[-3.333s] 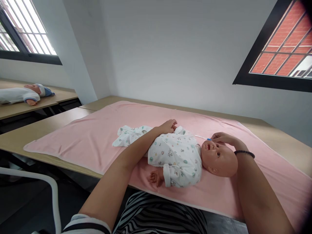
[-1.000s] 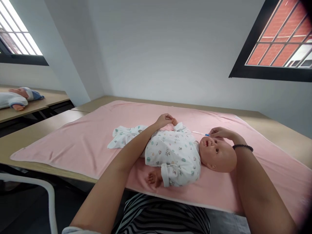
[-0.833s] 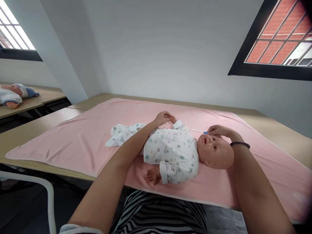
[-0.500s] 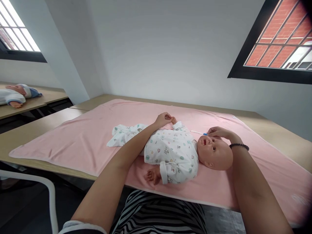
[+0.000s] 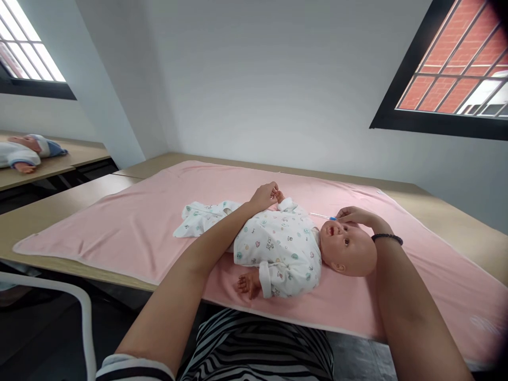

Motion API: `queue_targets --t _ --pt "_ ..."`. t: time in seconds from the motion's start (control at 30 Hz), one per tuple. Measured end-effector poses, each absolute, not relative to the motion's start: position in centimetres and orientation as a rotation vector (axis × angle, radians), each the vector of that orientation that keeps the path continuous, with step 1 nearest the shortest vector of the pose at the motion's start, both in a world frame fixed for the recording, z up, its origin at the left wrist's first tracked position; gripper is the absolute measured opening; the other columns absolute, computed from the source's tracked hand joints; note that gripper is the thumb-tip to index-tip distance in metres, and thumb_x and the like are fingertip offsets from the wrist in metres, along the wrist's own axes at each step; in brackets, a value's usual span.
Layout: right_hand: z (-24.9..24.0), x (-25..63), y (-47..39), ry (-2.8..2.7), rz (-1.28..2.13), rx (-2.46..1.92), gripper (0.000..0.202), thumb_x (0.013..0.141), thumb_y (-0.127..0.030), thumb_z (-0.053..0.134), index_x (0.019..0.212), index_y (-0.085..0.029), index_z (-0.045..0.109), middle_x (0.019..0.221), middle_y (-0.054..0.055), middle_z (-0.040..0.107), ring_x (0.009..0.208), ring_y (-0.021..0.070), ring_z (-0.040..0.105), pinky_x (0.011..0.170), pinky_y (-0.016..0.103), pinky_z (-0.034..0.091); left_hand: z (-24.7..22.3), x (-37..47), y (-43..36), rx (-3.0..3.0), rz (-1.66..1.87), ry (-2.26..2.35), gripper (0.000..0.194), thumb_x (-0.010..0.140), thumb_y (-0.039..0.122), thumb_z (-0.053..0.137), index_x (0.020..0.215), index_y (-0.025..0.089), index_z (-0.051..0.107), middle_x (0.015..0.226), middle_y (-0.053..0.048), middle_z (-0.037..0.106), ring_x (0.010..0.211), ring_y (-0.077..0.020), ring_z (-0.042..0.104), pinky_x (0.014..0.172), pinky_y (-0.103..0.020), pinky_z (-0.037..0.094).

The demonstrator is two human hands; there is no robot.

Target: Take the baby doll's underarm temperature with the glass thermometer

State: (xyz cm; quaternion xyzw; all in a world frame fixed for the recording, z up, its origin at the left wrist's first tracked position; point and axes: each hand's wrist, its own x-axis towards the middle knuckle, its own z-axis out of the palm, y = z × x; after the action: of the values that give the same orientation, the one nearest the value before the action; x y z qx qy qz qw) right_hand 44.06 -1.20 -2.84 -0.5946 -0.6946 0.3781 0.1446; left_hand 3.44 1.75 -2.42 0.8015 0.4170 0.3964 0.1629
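Observation:
A baby doll (image 5: 349, 248) lies on its back on a pink blanket (image 5: 138, 233), head to the right, in a white printed gown (image 5: 278, 243). Reaching across its body, my left hand (image 5: 263, 197) has its fingers closed on the doll's far hand (image 5: 280, 196). My right hand (image 5: 355, 214) is behind the doll's head, fingers pinched on the blue end of a thin clear thermometer (image 5: 320, 216). The thermometer points left toward the doll's far shoulder. My right fingertips are partly hidden by the doll's head. The doll's near hand (image 5: 250, 284) rests on the blanket.
The blanket covers most of a wooden table (image 5: 448, 206) set against a white wall. Another doll (image 5: 24, 153) lies on a table at the far left. A white curved tube (image 5: 85, 317) stands at the lower left. Barred windows are on both sides.
The view has shifted very slightly. Both hands keep their holds, and the doll and thermometer stay essentially in place.

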Motion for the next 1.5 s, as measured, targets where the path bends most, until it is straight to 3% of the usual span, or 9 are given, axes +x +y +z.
queue_targets --t 0.37,0.6,0.83,1.1,1.23,1.37,1.5 --pt "-2.6 43.6 -1.3 -2.009 1.098 -1.694 0.038 0.054 -0.052 0.083 0.072 -0.022 0.069 0.081 0.007 0.072 0.081 0.025 0.066 0.074 0.036 0.053 -2.7 3.8 2.0 2.061 1.27 1.161 0.021 0.073 0.018 0.071 0.088 0.02 0.056 0.079 0.0 0.066 0.077 -0.0156 0.065 0.074 -0.027 0.053" --pt "-2.5 43.6 -1.5 -2.006 1.097 -1.695 0.037 0.053 -0.051 0.084 0.069 -0.022 0.068 0.077 0.006 0.071 0.078 0.0245 0.065 0.074 0.036 0.053 -2.5 3.6 1.9 1.937 1.311 1.207 0.019 0.074 0.007 0.057 0.086 0.02 0.058 0.073 0.001 0.062 0.074 -0.0155 0.061 0.071 -0.028 0.052" --pt "-2.1 43.3 -1.7 -2.027 1.085 -1.693 0.036 0.055 -0.049 0.083 0.075 -0.022 0.071 0.085 0.006 0.074 0.084 0.0254 0.066 0.075 0.035 0.053 -2.6 3.9 2.0 1.924 1.121 1.076 0.024 0.072 0.011 0.066 0.095 0.017 0.065 0.102 -0.007 0.069 0.091 -0.0187 0.063 0.081 -0.031 0.052" --pt "-1.5 43.0 -2.6 -2.034 1.069 -1.692 0.034 0.061 -0.051 0.079 0.078 -0.022 0.071 0.089 0.006 0.074 0.083 0.024 0.066 0.074 0.034 0.052 -2.3 3.7 1.8 1.89 0.902 0.848 0.037 0.073 0.024 0.077 0.104 0.017 0.058 0.099 -0.005 0.064 0.091 -0.0175 0.063 0.08 -0.031 0.052" --pt "-1.5 42.8 -2.5 -2.033 1.071 -1.695 0.033 0.059 -0.049 0.081 0.076 -0.022 0.07 0.087 0.006 0.073 0.082 0.0245 0.065 0.073 0.035 0.052 -2.2 3.4 1.4 1.902 0.82 0.83 0.039 0.073 0.032 0.081 0.1 0.017 0.056 0.087 -0.001 0.061 0.078 -0.0141 0.06 0.07 -0.027 0.051" --pt "-1.6 42.9 -2.4 -2.036 1.085 -1.698 0.03 0.063 -0.047 0.079 0.077 -0.023 0.07 0.084 0.006 0.072 0.08 0.0236 0.064 0.072 0.034 0.051 -2.2 3.0 1.3 1.918 0.75 0.878 0.049 0.066 0.028 0.086 0.105 0.017 0.059 0.079 0.001 0.06 0.067 -0.0128 0.058 0.059 -0.024 0.046" --pt "-1.9 43.4 -2.0 -2.048 1.103 -1.697 0.026 0.067 -0.044 0.077 0.079 -0.022 0.07 0.086 0.005 0.071 0.082 0.0225 0.064 0.071 0.032 0.051 -2.1 3.1 1.2 1.924 0.695 0.88 0.039 0.068 0.024 0.083 0.101 0.015 0.065 0.079 -0.001 0.062 0.068 -0.0136 0.061 0.058 -0.024 0.048"
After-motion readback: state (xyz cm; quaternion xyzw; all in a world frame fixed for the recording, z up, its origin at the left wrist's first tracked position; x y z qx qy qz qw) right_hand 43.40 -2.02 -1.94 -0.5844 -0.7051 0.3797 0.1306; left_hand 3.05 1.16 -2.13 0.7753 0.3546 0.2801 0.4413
